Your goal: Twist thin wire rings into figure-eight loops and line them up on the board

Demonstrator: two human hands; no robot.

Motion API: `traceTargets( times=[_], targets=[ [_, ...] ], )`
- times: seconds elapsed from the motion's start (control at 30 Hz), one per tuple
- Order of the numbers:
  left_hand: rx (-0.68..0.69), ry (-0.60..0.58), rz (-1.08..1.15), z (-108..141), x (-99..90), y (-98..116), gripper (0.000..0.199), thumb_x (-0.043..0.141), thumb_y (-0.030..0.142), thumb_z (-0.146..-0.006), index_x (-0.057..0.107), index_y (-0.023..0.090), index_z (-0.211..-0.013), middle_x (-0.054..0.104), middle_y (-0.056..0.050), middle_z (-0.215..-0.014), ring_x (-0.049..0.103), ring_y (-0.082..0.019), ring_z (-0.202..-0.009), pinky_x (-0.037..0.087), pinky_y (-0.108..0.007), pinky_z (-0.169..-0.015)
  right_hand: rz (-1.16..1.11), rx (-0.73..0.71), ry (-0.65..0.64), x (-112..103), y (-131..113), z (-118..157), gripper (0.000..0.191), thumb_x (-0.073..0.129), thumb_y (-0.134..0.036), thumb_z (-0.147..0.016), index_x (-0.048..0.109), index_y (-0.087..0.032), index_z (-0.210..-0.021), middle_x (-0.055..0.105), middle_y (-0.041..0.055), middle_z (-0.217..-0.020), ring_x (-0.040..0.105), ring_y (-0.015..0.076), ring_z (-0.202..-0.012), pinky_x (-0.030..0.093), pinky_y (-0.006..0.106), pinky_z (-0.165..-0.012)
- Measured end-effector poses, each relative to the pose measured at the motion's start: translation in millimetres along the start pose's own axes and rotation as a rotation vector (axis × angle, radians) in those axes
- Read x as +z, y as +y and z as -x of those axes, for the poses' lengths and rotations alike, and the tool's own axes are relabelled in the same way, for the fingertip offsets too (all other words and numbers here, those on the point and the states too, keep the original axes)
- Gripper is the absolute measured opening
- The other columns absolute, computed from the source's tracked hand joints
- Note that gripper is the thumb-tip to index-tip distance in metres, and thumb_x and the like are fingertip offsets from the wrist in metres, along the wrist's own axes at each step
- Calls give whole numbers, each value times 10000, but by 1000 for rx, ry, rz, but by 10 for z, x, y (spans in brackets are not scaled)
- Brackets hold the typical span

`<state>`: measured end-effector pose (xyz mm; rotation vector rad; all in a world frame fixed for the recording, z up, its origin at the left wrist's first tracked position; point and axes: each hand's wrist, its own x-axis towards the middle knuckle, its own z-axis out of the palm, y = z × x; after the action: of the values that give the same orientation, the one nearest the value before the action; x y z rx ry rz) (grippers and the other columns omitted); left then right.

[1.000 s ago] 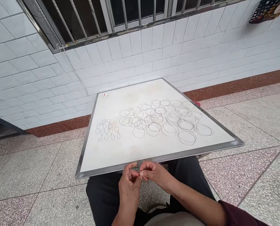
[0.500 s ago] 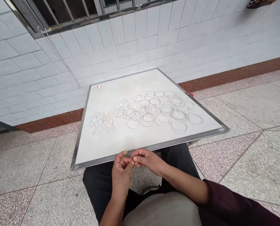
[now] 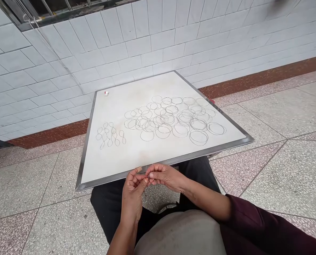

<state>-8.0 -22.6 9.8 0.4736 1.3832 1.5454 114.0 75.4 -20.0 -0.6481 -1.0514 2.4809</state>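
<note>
At the near edge of the white table (image 3: 115, 161), my left hand (image 3: 132, 186) and my right hand (image 3: 164, 177) meet, fingertips close together. Both pinch a thin wire loop (image 3: 154, 187), whose lower curve shows under my right fingers; the rest is partly hidden by the fingers. A tan wrap covers the tip of one left finger. Beyond my hands, many thin wire rings (image 3: 163, 131) lie overlapping on the middle and right of the tabletop. A smaller group of wires twisted into figure-eight shapes (image 3: 122, 137) lies on the left side.
A small red and white object (image 3: 106, 93) sits in the table's far left corner. The metal-edged table stands against a white tiled wall (image 3: 136, 53). A barred window is at upper left. Below are my dark-trousered legs (image 3: 107, 205) and speckled floor (image 3: 266, 170).
The camera view has shifted slightly, moving the table a little left and up in the picture. My hands stay together, and a curve of the wire loop now shows below my right fingers.
</note>
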Motion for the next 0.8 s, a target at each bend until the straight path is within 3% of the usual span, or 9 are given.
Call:
traceTargets(
  times=[0.23, 0.5, 0.63, 0.8],
  targets=[
    [-16, 21, 12, -40, -9, -29, 489, 835, 245, -646, 617, 172, -1078, 717, -7, -744, 675, -152, -688, 510, -306, -751, 36, -2, 19, -27, 10, -31, 347, 857, -371, -660, 695, -135, -856, 651, -12, -732, 584, 86, -661, 464, 271, -734],
    [-86, 63, 149, -159, -132, -60, 478, 847, 212, -637, 657, 166, -1072, 695, 2, -758, 641, -105, -674, 525, -264, -734, 119, -35, 20, -98, 68, -73, 349, 798, -355, -740, 711, -190, -1036, 666, 22, -924, 585, 117, -793, 453, 295, -823],
    [-30, 177, 141, -353, -368, 32, 485, 862, 213, -590, 658, 158, -1027, 686, -2, -777, 647, -108, -692, 546, -287, -762, 271, -87, 68, -173, 145, -113, 298, 709, -378, -821, 684, -209, -1065, 640, 15, -910, 577, 139, -832, 454, 298, -811],
    [125, 351, 2, -793, -931, 399, 456, 825, 184, -603, 614, 150, -1006, 668, 6, -712, 639, -106, -635, 552, -278, -713, 597, -167, 144, -304, 155, -172, 246, 585, -390, -883, 657, -209, -1033, 634, 29, -870, 597, 174, -791, 484, 314, -743]
  ],
)
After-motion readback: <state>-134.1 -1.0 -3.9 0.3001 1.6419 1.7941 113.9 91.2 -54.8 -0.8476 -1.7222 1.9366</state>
